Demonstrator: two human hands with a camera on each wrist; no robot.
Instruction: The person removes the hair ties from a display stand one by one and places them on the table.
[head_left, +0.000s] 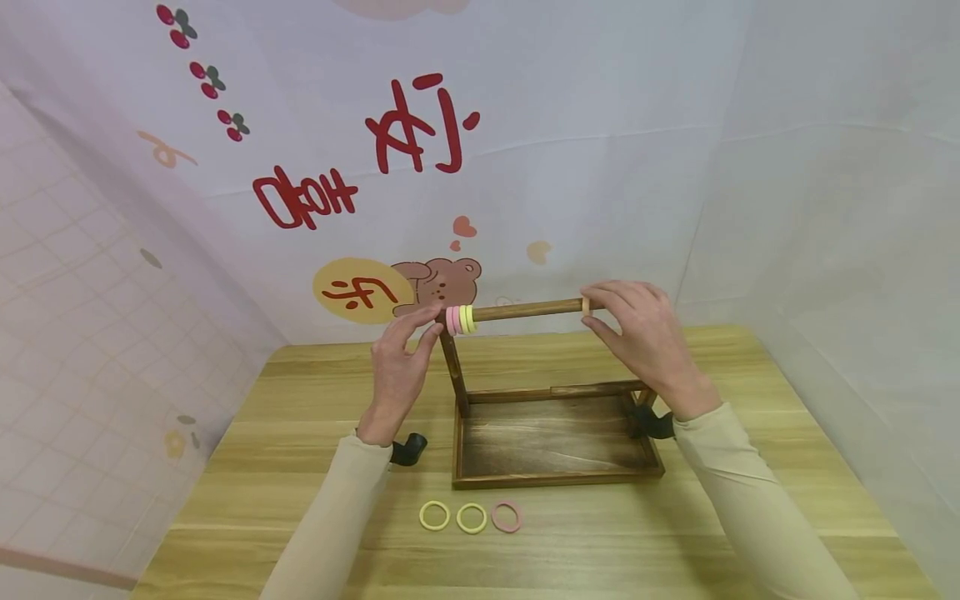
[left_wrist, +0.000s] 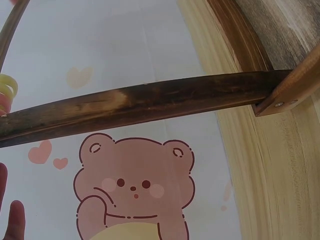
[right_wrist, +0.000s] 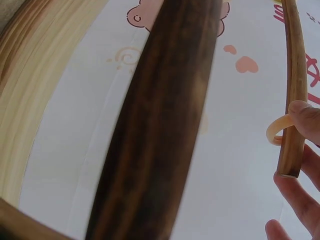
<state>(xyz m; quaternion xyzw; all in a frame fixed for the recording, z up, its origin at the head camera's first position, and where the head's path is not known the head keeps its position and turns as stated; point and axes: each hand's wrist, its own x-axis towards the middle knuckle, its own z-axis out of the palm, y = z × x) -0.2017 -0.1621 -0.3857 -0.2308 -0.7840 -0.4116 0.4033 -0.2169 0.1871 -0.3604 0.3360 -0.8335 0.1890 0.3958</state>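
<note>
A wooden rack has a thin horizontal rod [head_left: 528, 310] above a shallow tray base [head_left: 555, 482]. Pink and yellow rings [head_left: 461, 319] sit together round the rod's left end. My left hand [head_left: 399, 367] holds the top of the left post [head_left: 454, 371] beside them, thumb and forefinger about it; in the left wrist view only two of its fingertips [left_wrist: 16, 212] show. At the rod's right end, my right hand [head_left: 636, 329] pinches a pale orange ring [right_wrist: 276, 131], which is round the rod. The thumb hides part of this ring.
Two yellow rings [head_left: 434, 516] and a pink ring [head_left: 506, 517] lie in a row on the wooden table [head_left: 300, 450], in front of the rack. Behind the table hangs a white printed cloth [head_left: 585, 167] with a bear drawing.
</note>
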